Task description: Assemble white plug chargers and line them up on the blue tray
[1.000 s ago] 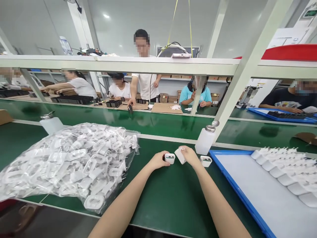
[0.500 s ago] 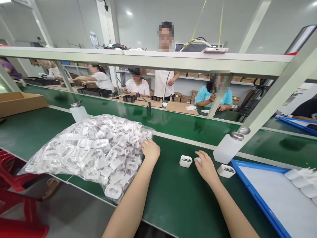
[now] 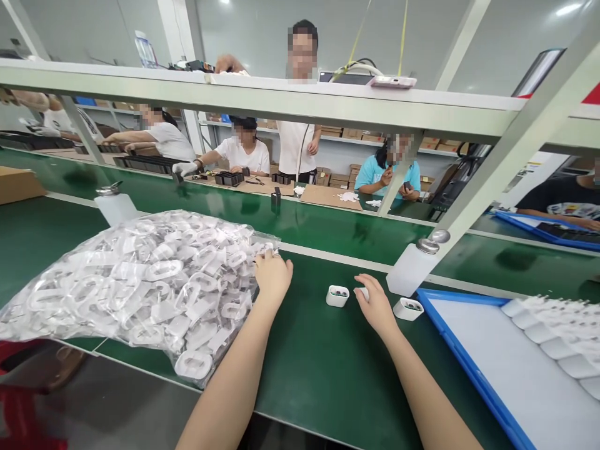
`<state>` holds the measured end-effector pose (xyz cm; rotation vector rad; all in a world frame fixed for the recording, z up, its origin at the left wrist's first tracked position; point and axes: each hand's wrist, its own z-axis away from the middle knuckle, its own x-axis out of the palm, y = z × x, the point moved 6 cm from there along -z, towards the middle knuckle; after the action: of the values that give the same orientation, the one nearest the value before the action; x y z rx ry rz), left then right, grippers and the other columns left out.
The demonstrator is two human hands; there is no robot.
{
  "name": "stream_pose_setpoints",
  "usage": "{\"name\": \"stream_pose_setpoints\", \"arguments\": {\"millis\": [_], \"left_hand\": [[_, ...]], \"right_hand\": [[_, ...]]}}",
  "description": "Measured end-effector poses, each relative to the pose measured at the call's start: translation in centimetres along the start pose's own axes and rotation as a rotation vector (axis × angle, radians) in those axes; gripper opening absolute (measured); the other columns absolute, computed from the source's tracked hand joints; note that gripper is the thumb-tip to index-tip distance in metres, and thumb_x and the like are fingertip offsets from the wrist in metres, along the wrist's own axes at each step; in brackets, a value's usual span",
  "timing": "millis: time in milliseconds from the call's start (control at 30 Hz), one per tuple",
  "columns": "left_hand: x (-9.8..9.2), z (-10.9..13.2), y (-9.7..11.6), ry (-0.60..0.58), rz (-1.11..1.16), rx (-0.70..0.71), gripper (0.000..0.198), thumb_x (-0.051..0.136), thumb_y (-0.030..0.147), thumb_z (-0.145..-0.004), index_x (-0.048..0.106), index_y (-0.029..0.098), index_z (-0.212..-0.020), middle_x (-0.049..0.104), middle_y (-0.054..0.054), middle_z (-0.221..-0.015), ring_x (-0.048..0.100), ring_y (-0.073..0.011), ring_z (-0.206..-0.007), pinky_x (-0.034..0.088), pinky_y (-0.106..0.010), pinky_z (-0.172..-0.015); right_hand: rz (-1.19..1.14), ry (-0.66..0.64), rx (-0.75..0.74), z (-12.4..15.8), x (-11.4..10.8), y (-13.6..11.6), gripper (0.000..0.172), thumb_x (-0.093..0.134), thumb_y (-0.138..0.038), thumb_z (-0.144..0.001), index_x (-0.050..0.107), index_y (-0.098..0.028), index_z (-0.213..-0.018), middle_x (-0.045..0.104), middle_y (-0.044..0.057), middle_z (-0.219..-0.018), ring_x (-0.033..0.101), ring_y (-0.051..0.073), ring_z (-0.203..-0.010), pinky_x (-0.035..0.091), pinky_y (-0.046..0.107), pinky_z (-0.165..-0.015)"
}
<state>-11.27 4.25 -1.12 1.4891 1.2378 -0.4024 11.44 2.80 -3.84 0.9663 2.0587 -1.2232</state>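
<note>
- Green counter (image 3: 319, 375) carries a white case (image 3: 337, 297).
- Left hand (image 3: 273, 275) at the plastic bag (image 3: 268, 242), seemingly picking parts (image 3: 164, 269); can't tell its pinch.
- Right hand (image 3: 375, 306) beside the case, curled round a white piece (image 3: 364, 292); hold unclear.
- Freeing one part seems called for.

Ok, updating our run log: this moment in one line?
left hand: at bag of white parts | right hand: at white piece | between hands: white case | beside tray: another white case

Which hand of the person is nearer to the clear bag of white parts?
Left. The left hand is at the far right corner of the clear bag; the right hand is well off to the bag's right, beyond an open-topped white housing.
</note>
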Motion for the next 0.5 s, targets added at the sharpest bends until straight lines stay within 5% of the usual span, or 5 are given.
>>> {"name": "stream_pose_setpoints", "arguments": {"millis": [100,267,500], "left_hand": [[0.7,1.2,2.7,-0.108,0.406,0.172,0.020,0.047,0.021,-0.065,0.057,0.012,-0.079,0.049,-0.008,-0.100,0.042,-0.0223,-0.094,0.032,-0.031,-0.082],[4.9,3.5,5.4,-0.543,0.989,0.155,0.016,0.044,0.017,-0.066,0.059,0.014,-0.072,0.056,-0.003,-0.090,0.050,-0.0133,-0.083,0.038,-0.023,-0.075],[6.2,4.8,6.3,-0.547,1.020,0.249,0.016,0.046,0.014,-0.062,0.060,0.017,-0.069,0.055,-0.002,-0.093,0.050,-0.0141,-0.086,0.039,-0.025,-0.076]], "right_hand": [[-0.147,0.010,0.009,0.0,-0.3,-0.6,0.026,0.032,-0.027,-0.072,0.045,-0.019,-0.093,0.046,0.007,-0.100,0.045,0.018,-0.090,0.037,0.035,-0.076],[-0.385,-0.075,0.043,0.1,0.5,-1.2,0.029,0.035,-0.030,-0.071,0.043,-0.019,-0.097,0.047,0.007,-0.098,0.049,0.015,-0.079,0.042,0.028,-0.065],[-0.347,-0.122,0.032,-0.2,1.3,-1.2,0.029,0.043,-0.030,-0.067,0.049,-0.018,-0.093,0.051,0.005,-0.091,0.048,0.014,-0.076,0.040,0.028,-0.067]]}}
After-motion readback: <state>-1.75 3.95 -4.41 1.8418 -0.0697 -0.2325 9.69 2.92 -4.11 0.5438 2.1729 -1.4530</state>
